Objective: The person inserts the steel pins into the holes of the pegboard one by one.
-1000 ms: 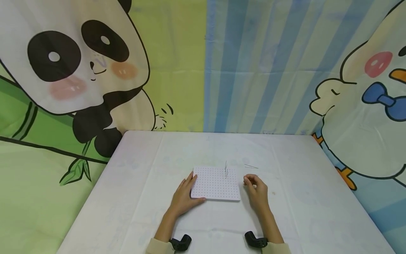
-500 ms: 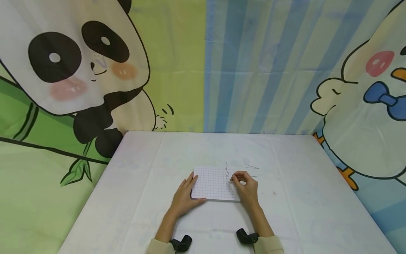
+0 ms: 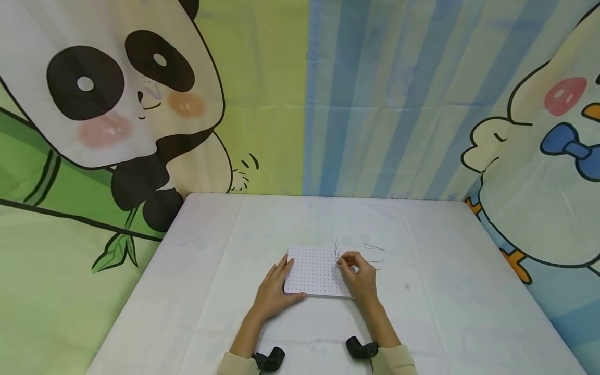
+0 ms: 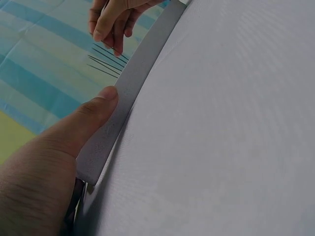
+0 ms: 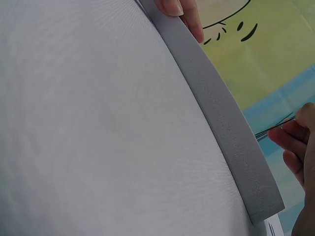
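A white board (image 3: 314,281) with a grid of small holes lies on the table. My left hand (image 3: 273,290) rests at its near left corner, fingers along the left side and thumb (image 4: 93,115) against the front edge. Several thin dark needles (image 4: 104,63) stand up from the board, right of its middle. Over the board's right part, my right hand (image 3: 361,277) pinches a thin dark needle (image 5: 290,119) between thumb and forefinger, close beside the standing ones. Whether the needle's lower end is in a hole is hidden from view.
Several loose needles (image 3: 375,261) lie on the white-covered table (image 3: 445,291) to the right of the board. A printed cloth (image 3: 262,104) with cartoon animals hangs behind the table's far edge.
My right hand has moved left from beside the board to over it, next to the standing needles. Loose needles it covered now show. The left hand stays in place.
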`<action>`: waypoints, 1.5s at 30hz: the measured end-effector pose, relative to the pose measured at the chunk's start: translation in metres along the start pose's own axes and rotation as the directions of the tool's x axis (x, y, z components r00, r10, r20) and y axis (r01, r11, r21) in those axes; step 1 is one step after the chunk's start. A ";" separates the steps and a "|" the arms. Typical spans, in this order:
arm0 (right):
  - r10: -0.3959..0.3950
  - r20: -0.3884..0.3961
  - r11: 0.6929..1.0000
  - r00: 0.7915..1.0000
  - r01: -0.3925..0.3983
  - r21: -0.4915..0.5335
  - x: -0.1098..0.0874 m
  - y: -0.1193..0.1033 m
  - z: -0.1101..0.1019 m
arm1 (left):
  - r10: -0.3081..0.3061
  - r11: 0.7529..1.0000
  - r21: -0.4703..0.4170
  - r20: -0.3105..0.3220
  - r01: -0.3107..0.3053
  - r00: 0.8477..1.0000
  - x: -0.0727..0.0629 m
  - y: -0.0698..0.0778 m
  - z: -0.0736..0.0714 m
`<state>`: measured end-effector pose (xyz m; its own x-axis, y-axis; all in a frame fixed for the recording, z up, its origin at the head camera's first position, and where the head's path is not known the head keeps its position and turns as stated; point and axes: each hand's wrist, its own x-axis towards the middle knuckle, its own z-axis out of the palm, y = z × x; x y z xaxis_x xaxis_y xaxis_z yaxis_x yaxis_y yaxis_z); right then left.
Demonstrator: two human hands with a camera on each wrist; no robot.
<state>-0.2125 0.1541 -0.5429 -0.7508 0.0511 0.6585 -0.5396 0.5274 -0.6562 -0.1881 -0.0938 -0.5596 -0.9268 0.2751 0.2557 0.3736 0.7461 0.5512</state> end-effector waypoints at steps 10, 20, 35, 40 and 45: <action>-0.020 0.064 0.998 0.998 0.024 -0.063 -0.001 -0.001 0.000 | 0.000 1.000 0.000 0.003 0.000 1.000 0.000 0.000 0.000; -0.086 0.075 0.991 0.993 0.094 -0.097 -0.001 0.001 0.001 | -0.002 1.000 -0.008 0.004 0.002 1.000 0.000 0.001 -0.001; -0.098 0.067 0.991 0.993 0.104 -0.083 -0.005 0.006 0.004 | 0.008 1.000 -0.016 -0.002 -0.008 1.000 -0.001 0.001 -0.002; -0.074 0.070 0.994 0.995 0.079 -0.079 -0.005 0.008 0.001 | 0.019 1.000 -0.012 -0.012 -0.019 1.000 0.000 0.001 -0.001; -0.040 0.049 0.998 0.998 0.042 -0.050 -0.003 0.004 -0.005 | 0.015 1.000 -0.010 -0.007 -0.015 1.000 -0.001 0.000 -0.001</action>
<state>-0.2101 0.1608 -0.5460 -0.7465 -0.0113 0.6653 -0.5511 0.5707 -0.6087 -0.1872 -0.0946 -0.5591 -0.9209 0.2818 0.2692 0.3875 0.7357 0.5555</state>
